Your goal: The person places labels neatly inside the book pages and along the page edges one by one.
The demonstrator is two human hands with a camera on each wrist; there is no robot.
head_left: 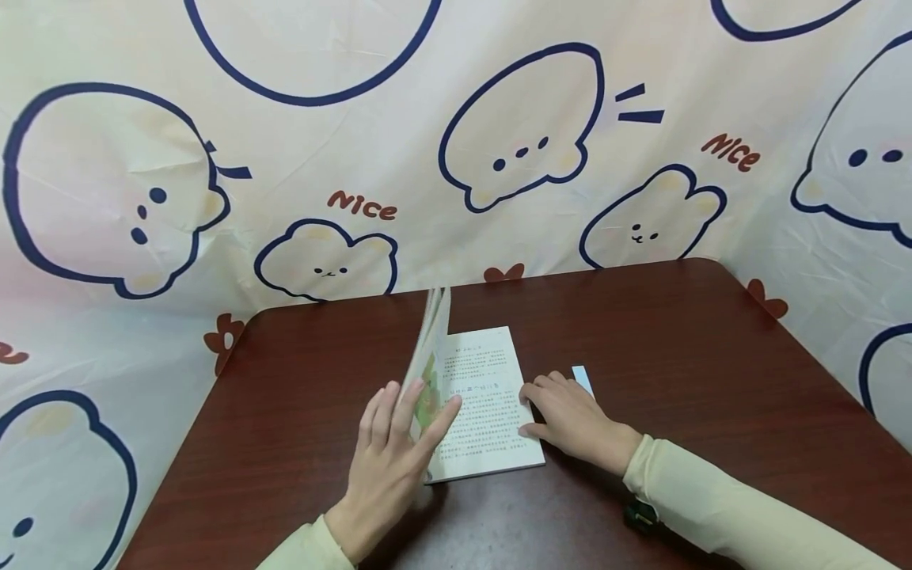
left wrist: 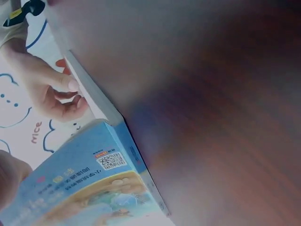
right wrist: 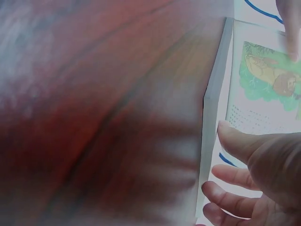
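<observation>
While the book (head_left: 492, 412) is lying open with the worktop (head_left: 677, 340) beneath it, the left hand (head_left: 388, 455) is bracing its raised left pages (head_left: 431, 344), straight-fingered, and the right hand (head_left: 570, 416) is touching its right edge, grip relaxed; weak left support could be letting those pages flop down.

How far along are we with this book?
Done: the book lies open, printed text showing on its right side. In hand: the left hand is at the raised left-side pages; the right hand is at the book's right edge. Left, probably: laying down or closing those raised pages, and perhaps using the blue strip, which lies outside the book.
</observation>
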